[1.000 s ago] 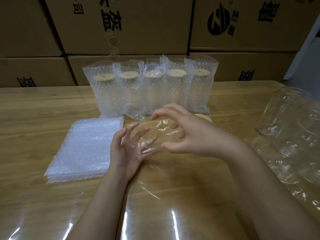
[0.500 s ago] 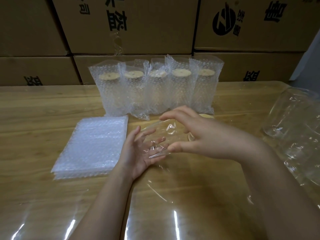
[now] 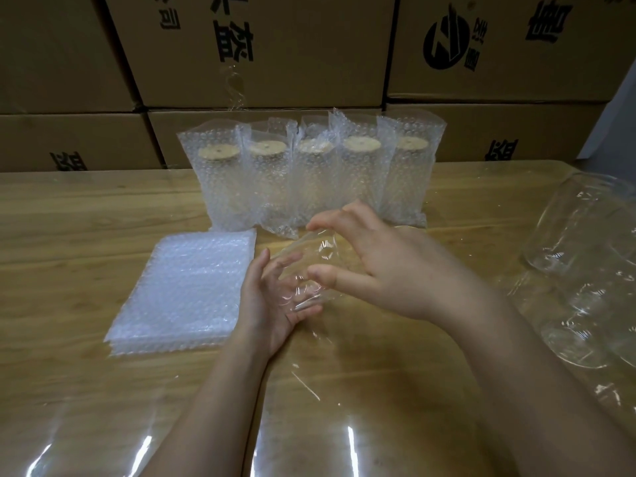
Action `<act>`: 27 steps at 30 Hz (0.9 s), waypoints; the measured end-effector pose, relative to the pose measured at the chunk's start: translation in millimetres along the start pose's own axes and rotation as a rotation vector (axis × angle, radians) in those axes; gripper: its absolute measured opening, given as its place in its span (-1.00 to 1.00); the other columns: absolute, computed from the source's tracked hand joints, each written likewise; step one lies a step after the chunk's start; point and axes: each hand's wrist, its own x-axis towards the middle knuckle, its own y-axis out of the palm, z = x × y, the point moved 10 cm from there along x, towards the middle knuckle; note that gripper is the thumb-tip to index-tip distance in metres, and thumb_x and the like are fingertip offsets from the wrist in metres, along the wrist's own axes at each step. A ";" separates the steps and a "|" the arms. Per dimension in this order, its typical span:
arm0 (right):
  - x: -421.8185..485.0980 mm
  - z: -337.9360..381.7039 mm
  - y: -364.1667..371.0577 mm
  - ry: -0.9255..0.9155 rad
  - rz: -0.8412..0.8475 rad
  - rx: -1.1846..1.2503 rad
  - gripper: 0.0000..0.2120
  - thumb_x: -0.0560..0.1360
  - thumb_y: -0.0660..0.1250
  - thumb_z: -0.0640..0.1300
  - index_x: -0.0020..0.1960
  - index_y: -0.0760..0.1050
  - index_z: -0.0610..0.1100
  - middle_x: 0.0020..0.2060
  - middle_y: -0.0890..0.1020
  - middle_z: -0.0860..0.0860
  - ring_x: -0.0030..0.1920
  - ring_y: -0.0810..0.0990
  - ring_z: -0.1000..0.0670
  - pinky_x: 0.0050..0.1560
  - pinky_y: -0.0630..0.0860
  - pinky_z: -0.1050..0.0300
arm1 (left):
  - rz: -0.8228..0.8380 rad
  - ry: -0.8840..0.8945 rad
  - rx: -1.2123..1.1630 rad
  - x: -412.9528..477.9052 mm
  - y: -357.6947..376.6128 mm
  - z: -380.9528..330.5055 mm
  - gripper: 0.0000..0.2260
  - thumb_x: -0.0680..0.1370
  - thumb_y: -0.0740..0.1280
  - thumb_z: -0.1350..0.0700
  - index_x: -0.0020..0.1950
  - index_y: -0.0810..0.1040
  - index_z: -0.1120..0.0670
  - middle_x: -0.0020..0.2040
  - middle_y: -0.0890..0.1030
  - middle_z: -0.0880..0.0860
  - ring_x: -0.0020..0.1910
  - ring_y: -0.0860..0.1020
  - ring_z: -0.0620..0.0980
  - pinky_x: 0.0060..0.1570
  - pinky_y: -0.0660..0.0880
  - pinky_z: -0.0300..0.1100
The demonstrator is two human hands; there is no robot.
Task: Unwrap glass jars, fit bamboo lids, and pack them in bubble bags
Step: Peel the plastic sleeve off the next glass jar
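Here, held over the middle of the table (image 3: 86, 235), a clear glass jar (image 3: 311, 266) lies on its side between two bare hands. The left hand (image 3: 268, 301) cups its near end, fingers spread and bent round the glass. The right hand (image 3: 382, 266) clamps it from the right, thumb below and fingers arched over the top, tips on the jar's wall. The glass is see-through, so its edges are hard to trace, and whether any film clings to it cannot be told.

Just left of the hands lies a flat stack of bubble bags (image 3: 186, 287). At the far side five packed jars (image 3: 309, 180) stand in a row, each in a bubble bag with a bamboo lid (image 3: 219, 153) showing through; the right hand covers part of the row's foot. At the right, more clear jars (image 3: 571, 235) sit among crinkled film, cut off by the picture's edge. A glossy clear sheet (image 3: 344, 425) covers the near table under the forearms. Cardboard boxes (image 3: 292, 46) wall the far side.
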 end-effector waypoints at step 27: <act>-14.0 -23.9 22.1 -0.030 -0.862 1.226 -0.36 0.47 0.08 0.41 0.32 0.29 -0.05 0.18 0.55 -0.20 0.21 0.56 -0.08 0.18 0.48 0.15 | -0.148 0.177 0.170 -5.2 18.5 8.6 -0.56 0.68 -0.01 0.00 0.13 0.56 0.24 0.01 0.69 0.17 0.02 0.61 0.17 -0.20 0.57 -0.11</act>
